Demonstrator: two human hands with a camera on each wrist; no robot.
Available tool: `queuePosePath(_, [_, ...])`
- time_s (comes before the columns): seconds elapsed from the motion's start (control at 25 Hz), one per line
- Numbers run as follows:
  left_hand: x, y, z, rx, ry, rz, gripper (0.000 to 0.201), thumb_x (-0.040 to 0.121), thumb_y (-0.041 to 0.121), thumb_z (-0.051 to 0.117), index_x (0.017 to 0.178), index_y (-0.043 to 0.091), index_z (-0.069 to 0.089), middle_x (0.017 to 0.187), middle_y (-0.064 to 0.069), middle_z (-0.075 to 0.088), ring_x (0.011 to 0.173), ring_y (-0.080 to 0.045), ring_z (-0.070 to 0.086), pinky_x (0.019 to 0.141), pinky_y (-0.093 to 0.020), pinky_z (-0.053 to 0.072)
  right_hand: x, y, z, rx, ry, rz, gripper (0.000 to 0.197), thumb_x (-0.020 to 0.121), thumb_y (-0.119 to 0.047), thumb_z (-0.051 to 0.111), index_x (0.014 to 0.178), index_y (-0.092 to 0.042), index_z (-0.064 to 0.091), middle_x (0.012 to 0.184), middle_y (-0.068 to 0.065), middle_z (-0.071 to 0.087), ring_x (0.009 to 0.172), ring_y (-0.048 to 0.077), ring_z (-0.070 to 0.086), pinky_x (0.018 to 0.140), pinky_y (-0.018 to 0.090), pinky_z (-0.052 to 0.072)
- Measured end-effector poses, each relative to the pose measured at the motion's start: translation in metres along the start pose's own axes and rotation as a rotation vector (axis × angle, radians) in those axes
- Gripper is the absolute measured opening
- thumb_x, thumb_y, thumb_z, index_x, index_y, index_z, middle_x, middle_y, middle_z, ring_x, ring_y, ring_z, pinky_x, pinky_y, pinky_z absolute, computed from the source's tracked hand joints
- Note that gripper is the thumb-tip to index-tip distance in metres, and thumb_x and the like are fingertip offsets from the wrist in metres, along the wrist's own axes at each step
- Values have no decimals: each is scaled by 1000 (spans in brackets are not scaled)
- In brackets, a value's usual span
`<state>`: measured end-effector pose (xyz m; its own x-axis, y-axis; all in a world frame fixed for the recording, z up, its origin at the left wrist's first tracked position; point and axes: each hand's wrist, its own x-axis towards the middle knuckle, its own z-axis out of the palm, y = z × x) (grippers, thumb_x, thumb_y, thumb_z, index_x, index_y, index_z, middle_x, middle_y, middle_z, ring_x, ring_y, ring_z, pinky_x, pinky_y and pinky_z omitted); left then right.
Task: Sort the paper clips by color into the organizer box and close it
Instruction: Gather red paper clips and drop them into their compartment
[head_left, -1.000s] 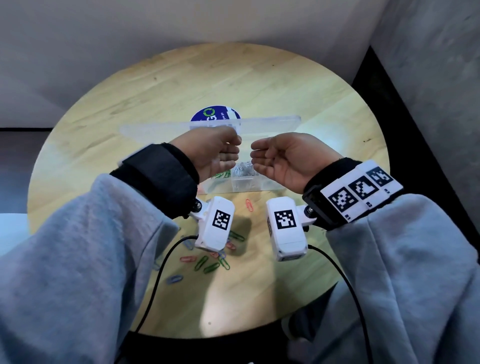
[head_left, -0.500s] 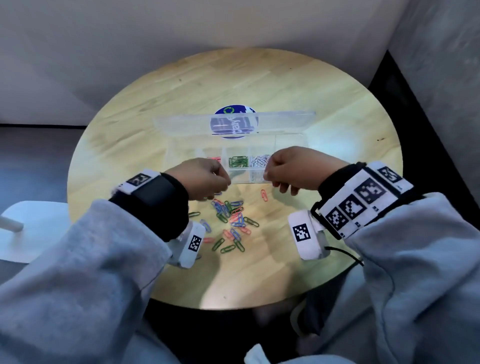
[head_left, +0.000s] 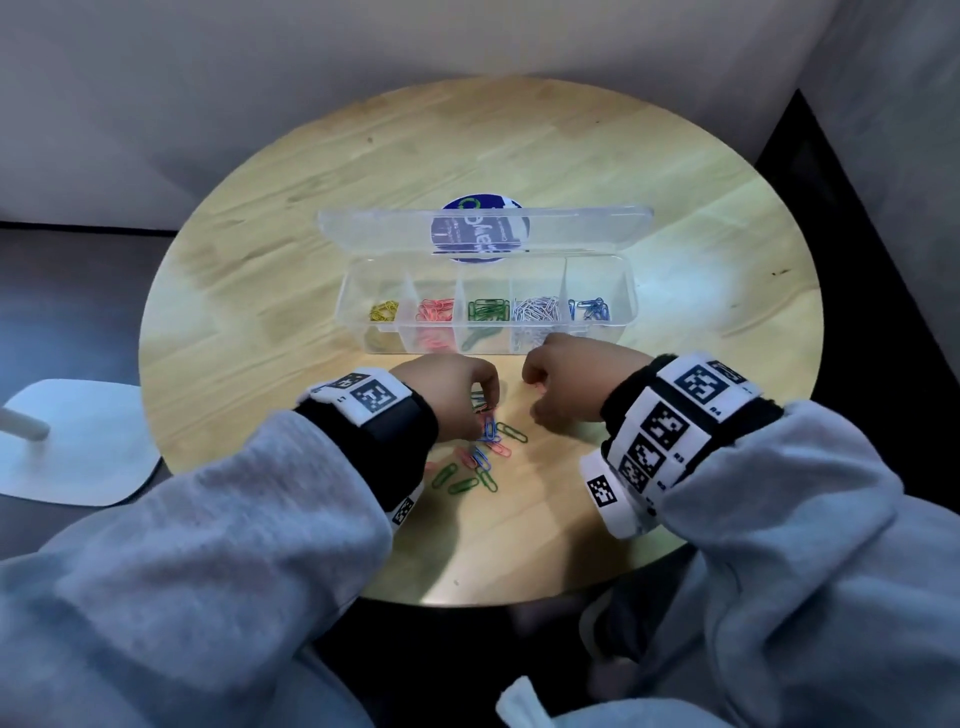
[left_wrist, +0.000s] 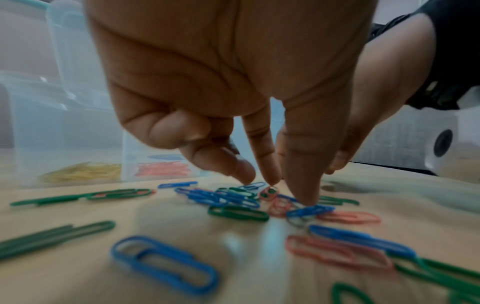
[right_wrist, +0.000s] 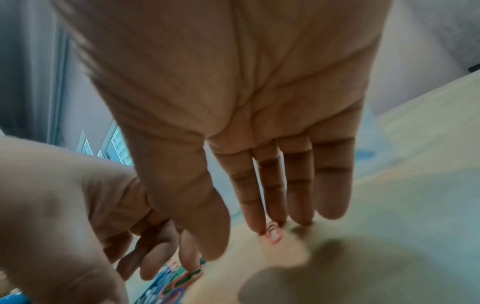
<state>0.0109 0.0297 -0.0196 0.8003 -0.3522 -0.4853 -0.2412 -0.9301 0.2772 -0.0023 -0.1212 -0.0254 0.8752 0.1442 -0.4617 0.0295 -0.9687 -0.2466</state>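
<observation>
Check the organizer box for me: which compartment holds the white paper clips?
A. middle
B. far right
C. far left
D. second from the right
D: in the head view the white paper clips lie in the organizer box between the green clips and the blue clips at the right end.

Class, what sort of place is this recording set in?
Probably a plain indoor room corner, not a workshop: a small round wooden table against bare grey walls, with a white stand base on the dark floor.
</observation>
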Motion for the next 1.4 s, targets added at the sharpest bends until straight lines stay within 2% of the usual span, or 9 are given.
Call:
queuePosePath(0.12, [2, 0, 3, 30, 5, 8, 19, 75, 24, 73, 87, 28, 59, 74, 10, 48, 75, -15, 48, 58, -23, 40, 0, -2, -1, 18, -23, -36, 16, 82, -19, 62, 97, -22, 63, 106, 0, 60, 98, 20, 57, 80, 28, 48])
queuePosePath(0.2, [3, -1, 4, 39, 28, 10, 19, 75, 24, 73, 84, 27, 57, 81, 8, 51, 77, -15, 48, 59, -24, 35, 1, -2, -2, 25, -22, -42, 6, 83, -17, 61, 85, -21, 58, 93, 0, 58, 86, 18, 53, 67, 25, 42])
queuePosePath(0.32, [4, -3, 4, 28, 47, -14, 23, 73, 23, 75, 91, 25, 60, 87, 5, 53, 81, -16, 50, 64, -24, 35, 1, -2, -1, 9, 18, -9, 9, 85, -18, 59, 93, -16, 57, 101, 4, 60, 86, 19, 48, 67, 25, 36])
queuePosePath(0.48, [5, -1, 7, 43, 53, -18, 16, 74, 25, 72, 85, 23, 61, 81, 6, 56, 77, -15, 51, 55, -22, 35, 4, -5, 4, -40, 2, 22, 27, 87, -24, 58, 108, -8, 63, 112, 8, 65, 101, 25, 59, 71, 26, 39])
queuePosePath(0.64, [6, 0, 9, 28, 49, -1, 18, 73, 24, 73, 83, 23, 58, 70, 10, 50, 77, -16, 50, 54, -20, 33, 7, -6, 6, -74, -76, 35, 23, 84, -18, 58, 103, -8, 67, 105, 8, 68, 88, 24, 60, 65, 26, 43])
queuePosePath(0.84, [9, 2, 6, 82, 48, -28, 19, 74, 22, 75, 90, 17, 68, 85, 4, 59, 80, -15, 51, 61, -23, 37, 4, -4, 7, -88, -130, 40, 24, 75, -9, 59, 96, -7, 71, 90, 7, 67, 78, 24, 62, 50, 19, 37])
queuePosePath(1.16, [9, -1, 8, 77, 56, -29, 17, 74, 20, 74, 82, 20, 59, 86, 2, 58, 79, -18, 52, 55, -24, 37, 1, 1, -1, -33, -122, 22, 19, 80, -13, 59, 93, -6, 70, 90, 9, 68, 80, 24, 60, 52, 20, 36])
queuePosePath(1.28, [8, -1, 7, 116, 56, -27, 15, 75, 23, 74, 86, 19, 65, 88, 2, 59, 83, -19, 54, 60, -24, 38, -3, 5, -7, 124, -76, 11, 13, 78, -10, 58, 87, -17, 63, 78, 0, 62, 70, 18, 55, 54, 21, 39])
queuePosePath(1.4, [10, -1, 6, 135, 47, -33, 18, 74, 25, 75, 88, 19, 67, 89, 2, 61, 85, -17, 55, 67, -25, 38, -2, 7, -9, 348, -163, 2, 20, 76, -6, 56, 78, -24, 65, 69, -1, 65, 60, 17, 56, 66, 24, 48])
